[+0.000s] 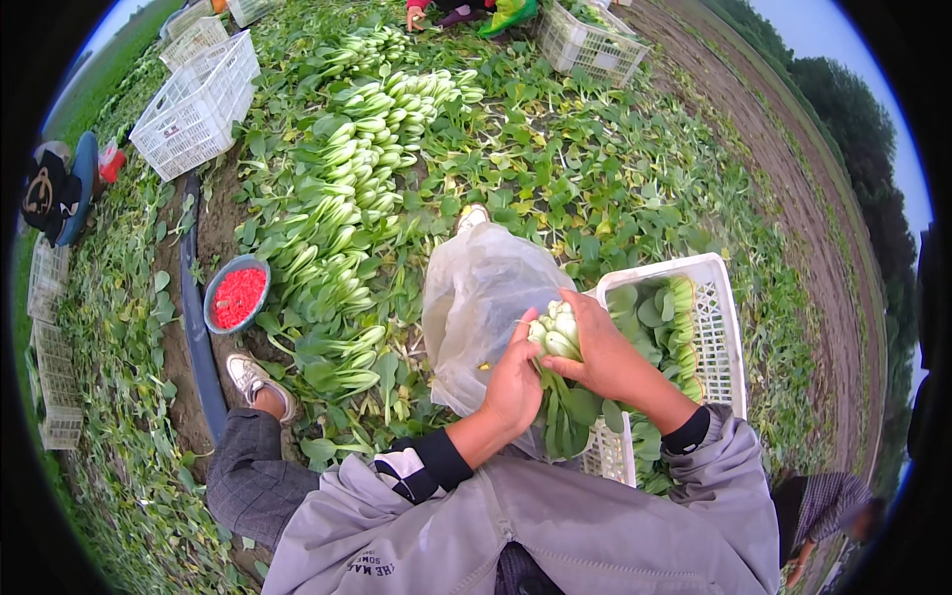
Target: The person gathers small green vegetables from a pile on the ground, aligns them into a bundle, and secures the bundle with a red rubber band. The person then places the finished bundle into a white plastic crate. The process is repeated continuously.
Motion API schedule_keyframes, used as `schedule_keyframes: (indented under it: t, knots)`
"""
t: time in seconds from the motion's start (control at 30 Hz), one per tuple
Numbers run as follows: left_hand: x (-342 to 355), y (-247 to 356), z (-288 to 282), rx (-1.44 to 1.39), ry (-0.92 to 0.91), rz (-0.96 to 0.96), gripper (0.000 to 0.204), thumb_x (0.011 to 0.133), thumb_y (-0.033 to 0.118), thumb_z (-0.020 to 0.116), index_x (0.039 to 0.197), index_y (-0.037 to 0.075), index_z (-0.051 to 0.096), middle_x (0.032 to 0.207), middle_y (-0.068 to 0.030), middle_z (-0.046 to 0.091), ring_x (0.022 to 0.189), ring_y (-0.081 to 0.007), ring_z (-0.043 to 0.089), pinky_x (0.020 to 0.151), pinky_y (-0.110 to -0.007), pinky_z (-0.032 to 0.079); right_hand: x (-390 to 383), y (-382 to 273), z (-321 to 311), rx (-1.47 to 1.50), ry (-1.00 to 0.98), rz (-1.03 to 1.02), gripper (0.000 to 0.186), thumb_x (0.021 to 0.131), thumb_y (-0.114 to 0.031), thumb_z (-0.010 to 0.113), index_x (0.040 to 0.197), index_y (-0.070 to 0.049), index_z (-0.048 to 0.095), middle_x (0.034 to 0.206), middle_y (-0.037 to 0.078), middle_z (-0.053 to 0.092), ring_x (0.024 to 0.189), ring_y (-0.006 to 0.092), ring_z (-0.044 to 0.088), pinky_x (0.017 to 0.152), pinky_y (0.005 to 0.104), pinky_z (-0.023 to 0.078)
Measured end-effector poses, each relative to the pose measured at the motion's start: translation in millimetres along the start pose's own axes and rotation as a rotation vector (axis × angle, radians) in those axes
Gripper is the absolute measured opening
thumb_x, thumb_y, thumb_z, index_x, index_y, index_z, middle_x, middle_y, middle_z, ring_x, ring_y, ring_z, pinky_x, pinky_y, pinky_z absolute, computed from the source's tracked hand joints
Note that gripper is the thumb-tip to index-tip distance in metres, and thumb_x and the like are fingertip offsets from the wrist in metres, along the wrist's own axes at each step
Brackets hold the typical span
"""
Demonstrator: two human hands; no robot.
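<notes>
I cup a bunch of bok choy (pixel 555 332) between my left hand (pixel 511 382) and my right hand (pixel 605 357), pale stem ends up and green leaves hanging down. Both hands' fingers wrap round the bunch. Behind it, a translucent plastic sheet (pixel 476 297) covers the space over my lap, with a shoe tip showing beyond. Right beside my right hand stands a white crate (pixel 727 337) holding neatly stacked bok choy (pixel 682 327).
Cut bok choy (pixel 362 159) lies in rows along the bed. At left are a blue bowl of red ties (pixel 236 297), a dark hose (pixel 193 258) and white crates (pixel 193 104). Other people crouch at top (pixel 466 12) and lower right (pixel 823 516). Another crate (pixel 590 50) stands behind.
</notes>
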State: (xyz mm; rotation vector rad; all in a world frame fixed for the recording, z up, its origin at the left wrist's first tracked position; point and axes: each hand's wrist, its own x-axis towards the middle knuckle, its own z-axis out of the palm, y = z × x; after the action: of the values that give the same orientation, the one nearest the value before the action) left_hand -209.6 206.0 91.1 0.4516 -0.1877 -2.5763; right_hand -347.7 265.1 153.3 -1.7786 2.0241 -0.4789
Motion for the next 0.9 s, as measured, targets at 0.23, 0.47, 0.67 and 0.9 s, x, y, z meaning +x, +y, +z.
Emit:
schedule_keyframes:
  t: [0.23,0.47,0.67,0.9]
  knots:
    - [3,15,-18,0.986,-0.052,0.124,0.060,0.086,0.003,0.058,0.142,0.010,0.038,0.134,-0.0070,0.042,0.118,-0.0159,0.044,0.098,-0.030,0.039,3,3,-5,0.010,0.008,0.007,0.087,0.078,-0.031,0.073,0.138,0.007,0.023,0.130,0.028,0.039,0.119,0.0421,0.042,0.102,0.0428,0.036]
    - [12,10,-26,0.723,-0.009,0.113,0.050,0.084,0.001,0.064,0.130,0.009,0.046,0.108,-0.0036,0.057,0.100,-0.0118,0.054,0.086,-0.027,0.046,3,8,-5,0.035,0.003,0.017,0.096,0.070,-0.036,0.080,0.137,0.007,0.027,0.125,0.027,0.044,0.116,0.0398,0.046,0.099,0.0417,0.038]
    - [15,14,-30,0.847,-0.035,0.080,0.054,0.084,-0.001,0.064,0.133,0.008,0.042,0.116,-0.0060,0.050,0.094,-0.0122,0.058,0.084,-0.026,0.047,8,11,-9,0.079,-0.004,0.045,0.091,0.069,-0.032,0.081,0.135,0.006,0.031,0.122,0.026,0.048,0.114,0.0389,0.048,0.099,0.0406,0.039]
    - [17,2,-22,0.616,-0.071,0.039,0.060,0.087,0.002,0.061,0.139,0.007,0.031,0.122,-0.0103,0.049,0.096,-0.0133,0.058,0.084,-0.026,0.049,12,10,-21,-0.001,-0.084,0.020,0.091,0.065,-0.031,0.083,0.133,0.005,0.035,0.124,0.025,0.048,0.114,0.0385,0.049,0.096,0.0408,0.041]
